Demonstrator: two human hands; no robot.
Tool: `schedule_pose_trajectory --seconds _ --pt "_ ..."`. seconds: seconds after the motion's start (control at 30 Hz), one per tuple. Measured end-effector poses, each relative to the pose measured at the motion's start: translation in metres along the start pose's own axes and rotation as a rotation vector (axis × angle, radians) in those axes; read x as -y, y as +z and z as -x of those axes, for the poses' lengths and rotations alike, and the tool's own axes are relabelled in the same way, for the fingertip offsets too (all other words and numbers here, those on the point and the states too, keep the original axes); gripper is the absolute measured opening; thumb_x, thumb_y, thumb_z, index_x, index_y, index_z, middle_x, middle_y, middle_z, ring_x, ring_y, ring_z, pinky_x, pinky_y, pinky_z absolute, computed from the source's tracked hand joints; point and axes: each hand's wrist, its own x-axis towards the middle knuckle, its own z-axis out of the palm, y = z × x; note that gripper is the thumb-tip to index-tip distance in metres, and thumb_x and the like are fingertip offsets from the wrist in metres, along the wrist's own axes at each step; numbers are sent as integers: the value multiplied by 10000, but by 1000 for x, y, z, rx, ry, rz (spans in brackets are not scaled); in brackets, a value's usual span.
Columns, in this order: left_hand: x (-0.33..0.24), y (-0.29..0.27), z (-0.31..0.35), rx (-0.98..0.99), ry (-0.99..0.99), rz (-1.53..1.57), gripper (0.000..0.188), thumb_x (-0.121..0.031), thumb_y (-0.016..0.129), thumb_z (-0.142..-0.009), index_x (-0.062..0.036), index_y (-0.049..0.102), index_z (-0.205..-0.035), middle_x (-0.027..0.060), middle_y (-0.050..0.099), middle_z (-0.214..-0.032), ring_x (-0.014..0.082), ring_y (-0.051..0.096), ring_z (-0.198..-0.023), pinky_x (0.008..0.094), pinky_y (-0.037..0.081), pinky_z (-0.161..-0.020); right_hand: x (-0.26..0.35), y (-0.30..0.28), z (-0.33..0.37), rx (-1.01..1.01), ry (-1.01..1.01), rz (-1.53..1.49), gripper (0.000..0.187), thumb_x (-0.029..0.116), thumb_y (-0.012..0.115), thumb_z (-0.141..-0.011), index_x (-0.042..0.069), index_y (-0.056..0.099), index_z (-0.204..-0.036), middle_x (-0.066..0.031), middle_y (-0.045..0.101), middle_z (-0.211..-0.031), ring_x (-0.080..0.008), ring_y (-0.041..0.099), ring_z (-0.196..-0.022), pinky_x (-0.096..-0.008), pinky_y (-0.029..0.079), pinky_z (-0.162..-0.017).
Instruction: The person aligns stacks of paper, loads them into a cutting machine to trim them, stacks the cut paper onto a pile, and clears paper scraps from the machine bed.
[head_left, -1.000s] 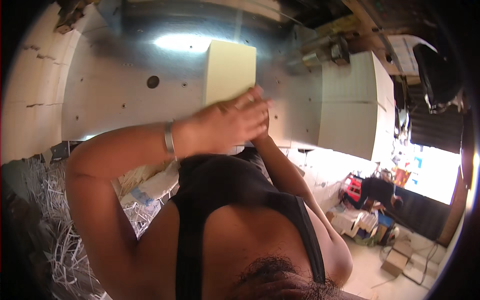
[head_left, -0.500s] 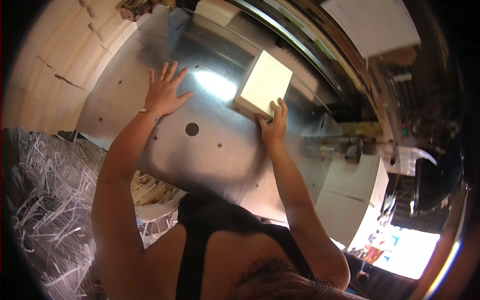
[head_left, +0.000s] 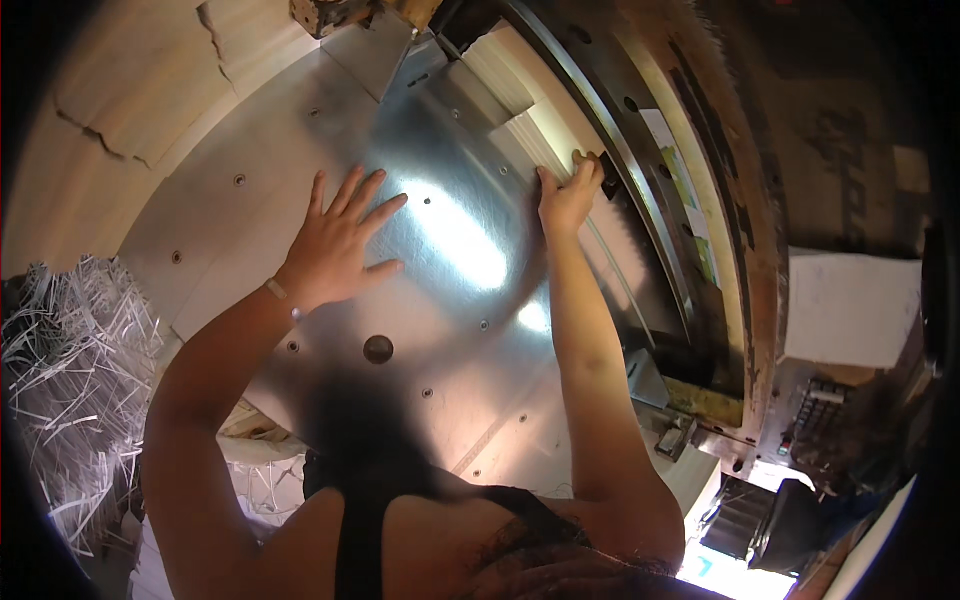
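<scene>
My left hand lies with fingers spread on the smooth metal table or just above it; contact is hard to make out. My right hand grips the near end of a pale, cream-coloured block of stacked paper, thumb at its front side and fingers over the top. The block sits at the far edge of the table, beside the dark long bar of a cutting machine. Part of it is hidden by my fingers. Farther along the same edge, another pale paper stack lies in line with it.
Large pale paper stacks border the table at the left. Shredded paper strips heap at the lower left. A long metal bar crosses the machine's front. A white sheet and a keypad are at the right.
My right hand has moved the paper block away from the open table, in toward the machine's bar beside the other stack. My left hand stays spread over the table. The view has turned.
</scene>
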Motion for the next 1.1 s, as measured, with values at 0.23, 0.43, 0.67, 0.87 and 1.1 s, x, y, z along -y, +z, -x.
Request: schedule_pose_trajectory --seconds 0.23,0.43,0.67,0.87,1.1 --pt "2 2 -8 -9 -1 -11 855 -552 717 -873 -202 414 -1592 174 307 -1673 391 237 -1562 661 81 -1256 -36 15 -25 -27 -144 60 709 165 894 -763 53 558 -1377 -235 518 -1435 -427 488 -1356 -478 440 -1118" --pt "0 5 -5 -20 2 -3 839 -530 726 -868 -183 437 -1576 178 323 -1663 398 247 -1556 660 84 -1256 -43 26 -23 -232 118 -233 770 202 960 -683 10 594 -1332 -214 596 -1386 -327 593 -1261 -416 443 -1081" --pt "0 3 -4 -2 0 -23 848 -524 726 -866 -179 427 -1581 184 305 -1670 403 237 -1558 662 79 -1254 -60 25 -22 6 154 -188 793 327 943 -726 -18 599 -1352 -174 748 -1053 -293 720 -1021 -371 539 -928" --pt "-1 6 -7 23 -16 -48 861 -580 695 -886 -222 393 -1608 169 291 -1684 374 211 -1577 674 53 -1251 -69 25 -24 96 179 -56 836 533 789 -866 -21 547 -1443 -236 727 -1184 -329 704 -1119 -384 523 -958" --pt "-2 3 -7 47 -29 -54 862 -587 684 -893 -217 386 -1612 168 274 -1692 377 206 -1579 676 45 -1251 -72 23 -25 149 190 -173 948 642 649 -914 17 383 -1576 -242 650 -1361 -451 534 -1352 -607 173 -1247"
